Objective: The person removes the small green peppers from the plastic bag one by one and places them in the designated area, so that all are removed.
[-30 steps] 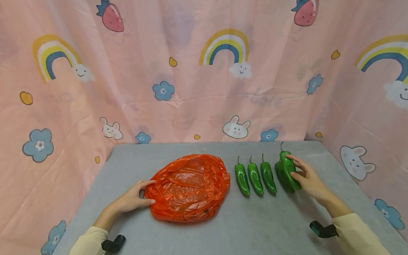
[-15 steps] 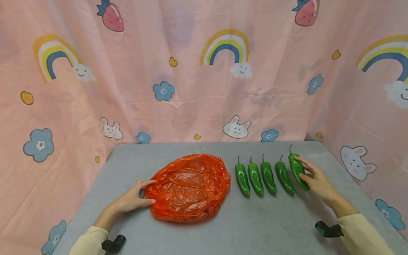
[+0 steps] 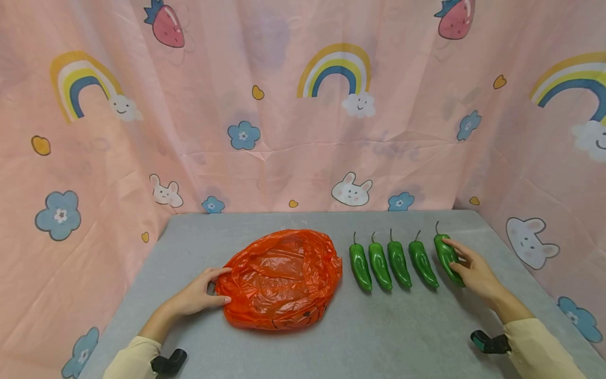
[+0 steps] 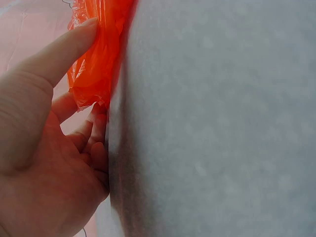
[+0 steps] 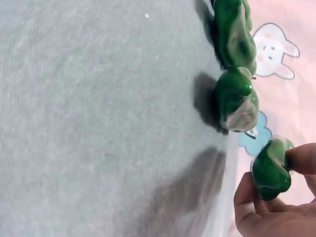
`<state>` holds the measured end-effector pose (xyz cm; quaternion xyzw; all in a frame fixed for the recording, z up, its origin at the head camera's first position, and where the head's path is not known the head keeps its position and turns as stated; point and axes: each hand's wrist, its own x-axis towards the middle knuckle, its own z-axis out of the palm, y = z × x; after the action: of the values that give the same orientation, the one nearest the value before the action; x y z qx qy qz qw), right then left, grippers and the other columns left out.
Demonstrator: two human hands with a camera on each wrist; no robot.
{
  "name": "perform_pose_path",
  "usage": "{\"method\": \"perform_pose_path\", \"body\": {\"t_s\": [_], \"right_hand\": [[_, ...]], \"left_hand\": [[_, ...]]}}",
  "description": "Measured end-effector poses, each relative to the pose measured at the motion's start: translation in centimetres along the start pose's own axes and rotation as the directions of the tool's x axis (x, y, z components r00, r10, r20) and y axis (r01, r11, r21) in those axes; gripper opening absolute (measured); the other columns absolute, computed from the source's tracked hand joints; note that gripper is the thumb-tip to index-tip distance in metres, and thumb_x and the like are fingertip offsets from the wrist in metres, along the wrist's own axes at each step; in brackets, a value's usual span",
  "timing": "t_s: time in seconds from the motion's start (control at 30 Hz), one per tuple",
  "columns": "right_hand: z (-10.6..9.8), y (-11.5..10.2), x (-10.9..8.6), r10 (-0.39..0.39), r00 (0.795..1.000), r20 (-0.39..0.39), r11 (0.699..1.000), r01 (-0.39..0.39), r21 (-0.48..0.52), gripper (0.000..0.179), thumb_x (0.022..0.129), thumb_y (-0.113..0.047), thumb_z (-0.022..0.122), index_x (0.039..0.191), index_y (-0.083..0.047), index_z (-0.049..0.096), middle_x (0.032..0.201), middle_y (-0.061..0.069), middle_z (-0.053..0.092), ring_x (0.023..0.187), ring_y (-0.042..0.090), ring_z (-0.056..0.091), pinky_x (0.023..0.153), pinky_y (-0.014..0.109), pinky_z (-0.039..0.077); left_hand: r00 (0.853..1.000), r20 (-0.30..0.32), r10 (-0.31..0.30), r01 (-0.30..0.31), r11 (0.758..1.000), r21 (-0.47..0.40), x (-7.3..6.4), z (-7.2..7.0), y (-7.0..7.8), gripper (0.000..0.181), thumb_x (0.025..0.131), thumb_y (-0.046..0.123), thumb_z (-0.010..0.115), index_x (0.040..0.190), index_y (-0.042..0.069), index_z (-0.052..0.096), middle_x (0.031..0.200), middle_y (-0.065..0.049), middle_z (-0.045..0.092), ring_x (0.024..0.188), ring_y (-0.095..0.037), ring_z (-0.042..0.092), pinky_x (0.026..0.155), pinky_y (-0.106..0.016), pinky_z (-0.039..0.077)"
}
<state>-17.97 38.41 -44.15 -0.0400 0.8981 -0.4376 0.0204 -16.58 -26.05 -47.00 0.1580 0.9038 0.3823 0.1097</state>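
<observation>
My right hand (image 3: 475, 271) pinches a long green chili pepper (image 3: 446, 258) between thumb and fingers, at the right end of a row. In the right wrist view this pepper (image 5: 270, 173) is close over the table, its tip toward the camera. Several more green chili peppers (image 3: 399, 263) lie side by side to its left, stems pointing away. A crumpled orange-red plastic bag (image 3: 279, 263) spreads out left of them, its mouth wide. At the bag's left edge, my left hand (image 3: 201, 292) grips the rim, thumb on the near side; the left wrist view shows thumb and fingers around the plastic (image 4: 94, 59).
Everything rests on a grey table (image 3: 379, 337). A pink curtain (image 3: 265, 158) with rainbows, rabbits and flowers encloses the back and both sides. Dark wrist-worn devices (image 3: 169, 362) show beneath both sleeves.
My right hand has shifted right and a little nearer with one pepper, leaving another lying on the table at the row's end. The left hand and the bag stay still.
</observation>
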Motion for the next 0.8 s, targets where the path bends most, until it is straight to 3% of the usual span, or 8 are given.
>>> {"method": "perform_pose_path", "body": {"t_s": [0.53, 0.63, 0.73, 0.8], "right_hand": [[0.4, 1.1, 0.4, -0.006, 1.0, 0.029, 0.998, 0.008, -0.069, 0.058, 0.103, 0.001, 0.045, 0.158, 0.002, 0.025, 0.157, 0.041, 0.021, 0.132, 0.066, 0.036, 0.077, 0.011, 0.042], [0.4, 1.0, 0.5, 0.009, 1.0, 0.029, 0.996, -0.006, -0.09, 0.058, 0.102, 0.002, 0.046, 0.157, 0.002, 0.026, 0.157, 0.042, 0.021, 0.132, 0.067, 0.036, 0.088, 0.03, 0.051], [0.6, 1.1, 0.5, 0.026, 0.999, 0.033, 0.994, -0.022, -0.103, 0.058, 0.101, 0.003, 0.047, 0.156, 0.002, 0.027, 0.156, 0.042, 0.022, 0.132, 0.067, 0.036, 0.093, 0.053, 0.05], [0.6, 1.1, 0.5, 0.028, 0.999, 0.035, 0.994, -0.024, -0.11, 0.059, 0.1, 0.005, 0.047, 0.156, 0.004, 0.028, 0.155, 0.043, 0.023, 0.131, 0.067, 0.037, 0.092, 0.055, 0.05]], "left_hand": [[1.0, 0.004, -0.006, 0.006, 1.0, -0.025, 0.0, 0.0, 0.2, 0.072, 0.086, 0.031, 0.08, 0.147, 0.007, 0.049, 0.128, -0.015, 0.05, 0.108, -0.022, 0.045, 0.089, -0.032, 0.036], [1.0, 0.004, -0.007, 0.007, 1.0, -0.025, 0.0, 0.0, 0.1, 0.072, 0.086, 0.031, 0.08, 0.147, 0.007, 0.049, 0.128, -0.015, 0.05, 0.108, -0.022, 0.045, 0.09, -0.033, 0.036], [1.0, 0.005, -0.009, 0.009, 1.0, -0.022, 0.0, 0.0, 0.1, 0.072, 0.086, 0.03, 0.08, 0.147, 0.007, 0.049, 0.128, -0.015, 0.05, 0.108, -0.022, 0.046, 0.09, -0.033, 0.037], [1.0, 0.006, -0.012, 0.012, 1.0, -0.021, 0.0, 0.0, 0.1, 0.072, 0.086, 0.03, 0.08, 0.147, 0.007, 0.049, 0.127, -0.014, 0.051, 0.108, -0.022, 0.046, 0.089, -0.033, 0.037]]}}
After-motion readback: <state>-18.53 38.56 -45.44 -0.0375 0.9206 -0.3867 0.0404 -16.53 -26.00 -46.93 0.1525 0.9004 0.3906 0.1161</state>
